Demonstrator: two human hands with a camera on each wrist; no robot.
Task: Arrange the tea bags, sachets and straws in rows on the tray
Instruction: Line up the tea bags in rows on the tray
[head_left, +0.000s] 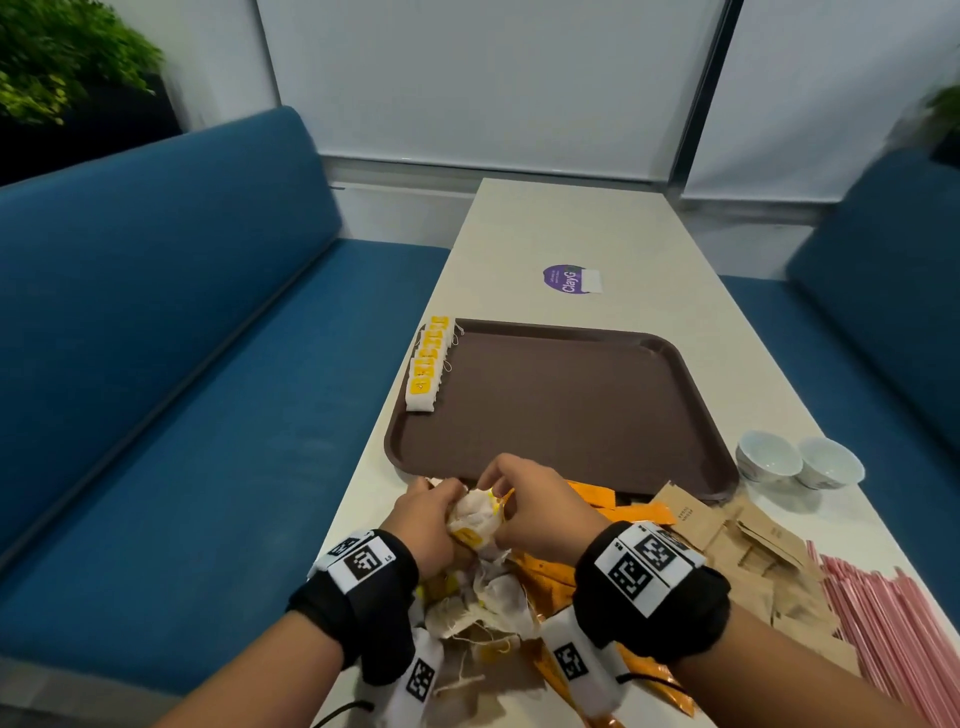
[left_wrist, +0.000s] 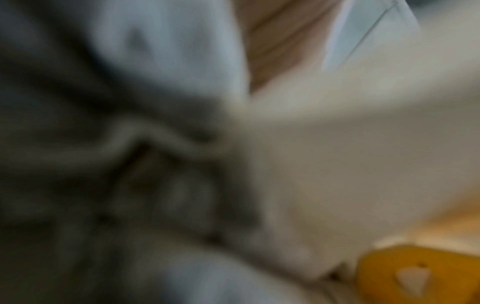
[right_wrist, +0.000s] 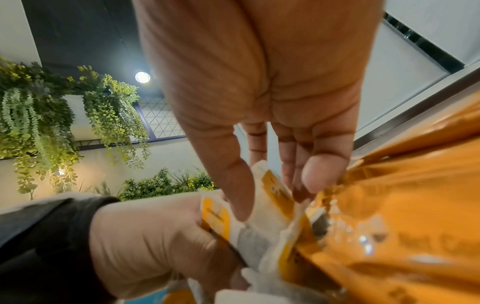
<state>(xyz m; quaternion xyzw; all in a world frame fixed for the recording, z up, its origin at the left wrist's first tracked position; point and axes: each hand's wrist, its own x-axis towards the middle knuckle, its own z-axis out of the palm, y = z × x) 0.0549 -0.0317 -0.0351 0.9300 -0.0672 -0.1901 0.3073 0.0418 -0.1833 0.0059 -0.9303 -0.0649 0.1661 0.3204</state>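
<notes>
Both wrists hover low over the near edge of the surface (head_left: 519, 234). The left hand (head_left: 426, 512) clutches a crumpled bunch of tea bags (head_left: 480, 514); the right hand (head_left: 540, 506) pinches one white, yellow-tagged bag at its top. Beyond, a neat row of tea bags (head_left: 428, 366) lines the brown tray (head_left: 571, 395) at its left rim.

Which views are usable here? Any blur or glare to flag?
Head view: centre sharp on the tray and both hands, left hand, right hand; corners smeared, plants streaked. Left wrist: wholly out of focus, only a yellow tag guessable. Right wrist: palm sharp, glare specks on the orange sachet, strong wide-angle bend.
</notes>
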